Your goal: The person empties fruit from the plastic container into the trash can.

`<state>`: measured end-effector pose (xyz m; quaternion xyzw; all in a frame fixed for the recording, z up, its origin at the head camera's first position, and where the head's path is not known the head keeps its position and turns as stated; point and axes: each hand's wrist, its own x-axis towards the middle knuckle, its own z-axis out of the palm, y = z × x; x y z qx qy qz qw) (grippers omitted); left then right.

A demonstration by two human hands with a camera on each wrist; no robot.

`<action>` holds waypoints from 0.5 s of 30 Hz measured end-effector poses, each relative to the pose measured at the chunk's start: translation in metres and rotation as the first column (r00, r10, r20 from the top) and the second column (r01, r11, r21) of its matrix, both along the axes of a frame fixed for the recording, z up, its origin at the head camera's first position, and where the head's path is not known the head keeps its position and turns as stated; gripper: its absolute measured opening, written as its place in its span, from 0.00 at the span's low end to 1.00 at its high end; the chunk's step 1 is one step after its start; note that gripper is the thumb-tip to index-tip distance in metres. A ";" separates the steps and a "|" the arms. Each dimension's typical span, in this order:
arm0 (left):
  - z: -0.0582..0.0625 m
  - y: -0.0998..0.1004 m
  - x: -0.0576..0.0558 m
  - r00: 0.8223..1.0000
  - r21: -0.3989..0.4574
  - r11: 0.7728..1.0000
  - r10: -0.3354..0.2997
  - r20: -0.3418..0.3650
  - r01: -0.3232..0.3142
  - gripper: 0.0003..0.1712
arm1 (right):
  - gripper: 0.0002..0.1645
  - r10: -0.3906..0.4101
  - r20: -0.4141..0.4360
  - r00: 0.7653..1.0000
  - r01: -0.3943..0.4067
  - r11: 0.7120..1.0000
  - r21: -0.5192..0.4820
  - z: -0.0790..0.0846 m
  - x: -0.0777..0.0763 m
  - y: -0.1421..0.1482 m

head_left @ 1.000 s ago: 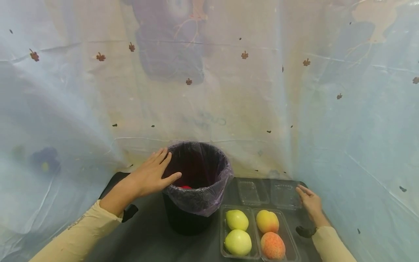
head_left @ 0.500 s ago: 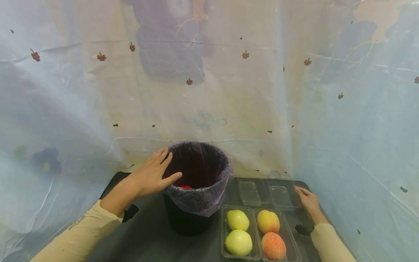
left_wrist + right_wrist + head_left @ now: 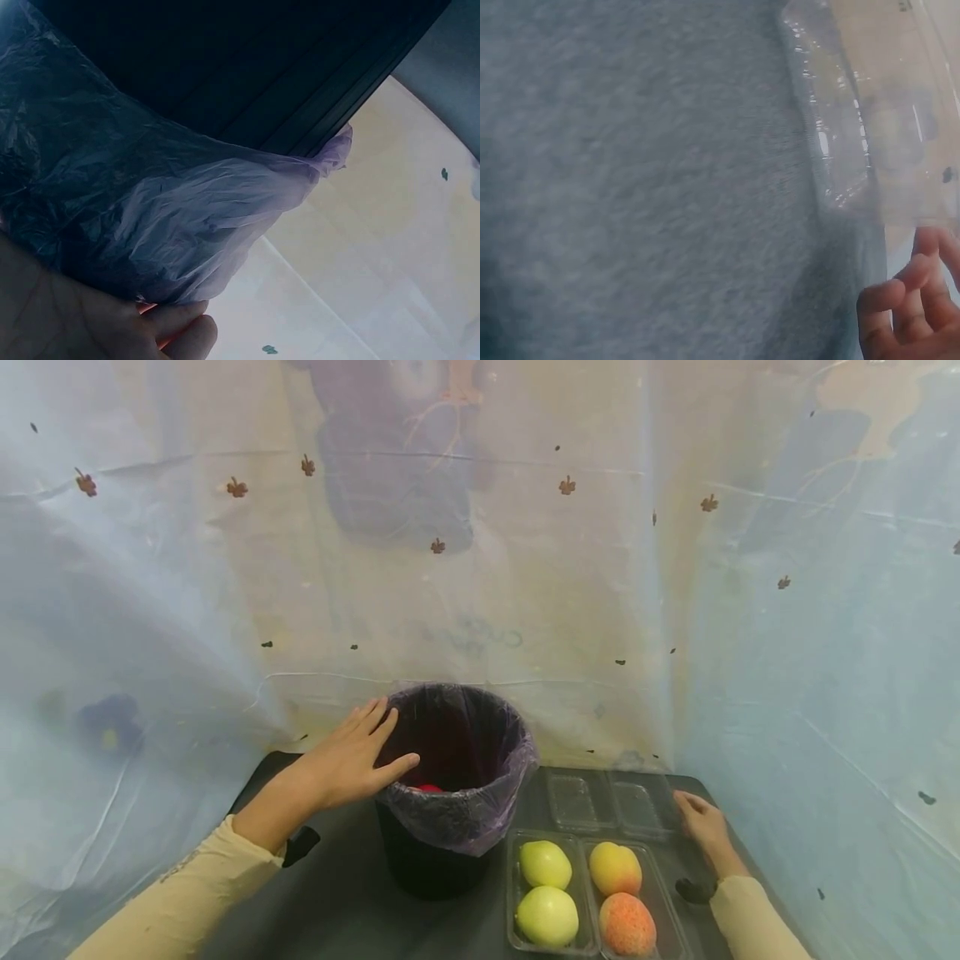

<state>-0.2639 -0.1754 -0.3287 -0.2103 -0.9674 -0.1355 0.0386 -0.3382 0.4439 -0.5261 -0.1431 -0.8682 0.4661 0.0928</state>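
My left hand (image 3: 341,764) rests on the left rim of a black bin (image 3: 431,860) with its fingers straight and spread. A thin purple bag (image 3: 480,822) lines the bin and folds over its rim. In the left wrist view the fingers (image 3: 184,326) lie at the bag's edge. At the far right my right hand (image 3: 705,827) pinches the right edge of a clear plastic container (image 3: 641,810). The right wrist view shows that container (image 3: 840,112) above the curled fingers (image 3: 885,296). Another clear container (image 3: 579,802) stands just left of it.
In front, two clear trays (image 3: 513,931) hold two yellow-green fruits (image 3: 546,917), a yellow peach (image 3: 615,868) and an orange-red peach (image 3: 627,924). Something red (image 3: 429,788) shows inside the bin. Patterned plastic sheeting (image 3: 480,610) encloses the dark table (image 3: 330,893) behind and at the sides.
My right hand has shifted slightly left, and the clear container at its fingertips has moved left and settled flatter beside the other one. The left hand has stayed on the bin.
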 end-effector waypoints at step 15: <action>0.001 0.000 0.000 1.000 0.014 1.000 -0.008 0.018 0.008 0.59 | 0.37 -0.191 -0.125 0.974 0.189 0.981 -0.032 0.008 0.025 -0.013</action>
